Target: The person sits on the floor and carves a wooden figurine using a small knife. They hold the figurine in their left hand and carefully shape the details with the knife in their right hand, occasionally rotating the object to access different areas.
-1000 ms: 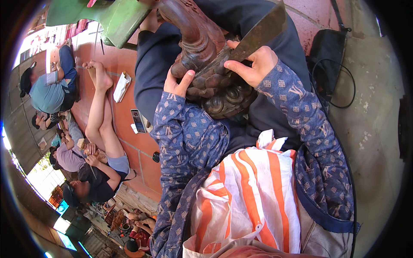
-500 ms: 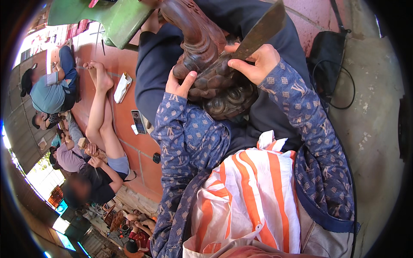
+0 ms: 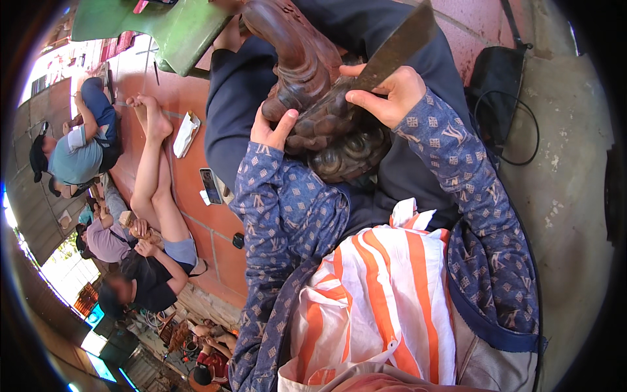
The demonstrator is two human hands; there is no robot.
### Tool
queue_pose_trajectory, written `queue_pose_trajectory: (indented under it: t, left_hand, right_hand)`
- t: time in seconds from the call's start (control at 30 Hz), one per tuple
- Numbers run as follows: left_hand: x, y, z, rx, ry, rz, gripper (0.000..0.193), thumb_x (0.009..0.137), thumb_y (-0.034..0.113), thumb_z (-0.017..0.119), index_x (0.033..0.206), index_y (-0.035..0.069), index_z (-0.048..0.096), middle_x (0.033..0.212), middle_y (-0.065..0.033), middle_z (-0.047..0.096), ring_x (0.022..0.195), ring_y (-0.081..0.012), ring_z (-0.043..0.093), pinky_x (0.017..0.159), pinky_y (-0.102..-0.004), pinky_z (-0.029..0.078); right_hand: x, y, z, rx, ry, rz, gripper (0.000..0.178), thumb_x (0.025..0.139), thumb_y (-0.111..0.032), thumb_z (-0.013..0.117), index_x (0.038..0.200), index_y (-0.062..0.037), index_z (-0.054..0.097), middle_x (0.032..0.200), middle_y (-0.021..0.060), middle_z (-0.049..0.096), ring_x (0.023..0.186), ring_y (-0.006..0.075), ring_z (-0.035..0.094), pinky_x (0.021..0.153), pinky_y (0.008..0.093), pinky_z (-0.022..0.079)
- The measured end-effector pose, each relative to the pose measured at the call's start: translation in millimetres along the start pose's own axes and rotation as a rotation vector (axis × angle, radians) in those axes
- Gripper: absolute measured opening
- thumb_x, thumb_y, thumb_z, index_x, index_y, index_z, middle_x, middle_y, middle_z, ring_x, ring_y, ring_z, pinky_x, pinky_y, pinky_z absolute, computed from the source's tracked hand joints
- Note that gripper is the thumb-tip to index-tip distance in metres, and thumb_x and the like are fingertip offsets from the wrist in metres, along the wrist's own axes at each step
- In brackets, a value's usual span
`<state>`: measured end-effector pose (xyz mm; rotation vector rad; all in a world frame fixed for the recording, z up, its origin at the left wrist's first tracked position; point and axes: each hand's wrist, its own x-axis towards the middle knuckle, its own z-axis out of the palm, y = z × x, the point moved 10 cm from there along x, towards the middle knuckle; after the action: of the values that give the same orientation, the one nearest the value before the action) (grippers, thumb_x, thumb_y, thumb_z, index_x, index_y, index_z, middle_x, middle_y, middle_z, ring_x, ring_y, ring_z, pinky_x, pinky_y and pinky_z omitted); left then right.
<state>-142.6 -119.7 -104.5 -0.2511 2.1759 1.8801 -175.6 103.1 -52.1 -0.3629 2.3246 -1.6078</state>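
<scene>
A dark brown carved wooden figure [image 3: 304,72] rests between my legs, its rounded, scaly-patterned base toward me. My left hand [image 3: 273,130] grips the near left side of the base, thumb on top and fingers wrapped round its edge. In my right hand [image 3: 395,98] is a long flat metal blade [image 3: 401,49], pinched between thumb and fingers and slanting up to the right. The blade's lower end lies at the carving's surface beside my fingertips; its exact contact is hidden. A white and orange striped cloth [image 3: 379,287] covers my lap.
A green plastic seat [image 3: 150,29] stands at the upper left. On the tiled floor lie a white packet [image 3: 186,135], a phone [image 3: 209,186] and a small black case [image 3: 238,240]. Several people sit to the left. A black bag [image 3: 498,91] with a cable lies right.
My right index finger reaches slightly farther out over the carving; my left hand and the figure look the same. The seated people at the left have shifted posture.
</scene>
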Motion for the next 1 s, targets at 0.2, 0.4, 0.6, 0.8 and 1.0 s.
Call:
queue_pose_trajectory:
  t: [0.2,0.4,0.6,0.8,1.0]
  left_hand:
    - [1.0,-2.9,-6.2,0.035,0.045,0.039,0.048,0.085,0.024,0.069,0.121,-0.001,0.05,0.111,-0.0083,0.059,0.1,-0.0161,0.056,0.091,-0.03,0.044]
    - [-2.3,-8.1,-12.8,0.107,0.064,-0.022,0.047,0.085,0.025,0.069,0.12,-0.001,0.052,0.109,-0.0073,0.06,0.099,-0.0155,0.056,0.09,-0.0292,0.044]
    - [-2.0,-6.3,-11.5,0.058,0.047,-0.017,0.051,0.084,0.026,0.07,0.123,-0.001,0.05,0.112,-0.0087,0.06,0.102,-0.0163,0.056,0.091,-0.0297,0.044]
    - [0.4,-14.9,-12.3,0.002,0.031,-0.04,0.053,0.084,0.024,0.07,0.125,-0.002,0.048,0.116,-0.0096,0.059,0.105,-0.0183,0.056,0.093,-0.0311,0.043]
    - [-1.7,1.8,-3.1,-0.023,0.011,0.019,0.054,0.084,0.023,0.07,0.126,-0.002,0.047,0.115,-0.0093,0.058,0.103,-0.0166,0.055,0.092,-0.0307,0.044]
  right_hand:
    - [-6.0,-0.6,-14.4,0.412,0.115,0.009,0.031,0.084,-0.008,0.066,0.112,0.0038,0.062,0.112,0.0139,0.065,0.1,0.0179,0.063,0.088,0.0277,0.049]
    - [-44.4,11.0,-134.3,0.374,0.724,-0.186,0.024,0.087,-0.002,0.06,0.11,0.0033,0.064,0.108,0.0136,0.065,0.097,0.0165,0.063,0.085,0.0261,0.051]
    - [-41.6,18.3,-109.0,0.409,0.528,-0.083,0.027,0.086,-0.003,0.062,0.113,0.0029,0.063,0.111,0.0129,0.064,0.101,0.0163,0.061,0.087,0.0255,0.049]
    - [-21.1,-8.6,-17.7,0.323,0.172,-0.1,0.026,0.081,-0.009,0.07,0.103,0.0025,0.064,0.113,0.0125,0.063,0.106,0.0167,0.058,0.091,0.028,0.044]
    - [-14.0,-7.6,-1.0,0.179,0.131,-0.097,0.036,0.079,-0.015,0.074,0.108,0.0034,0.062,0.098,0.012,0.067,0.086,0.0174,0.064,0.081,0.0295,0.049]
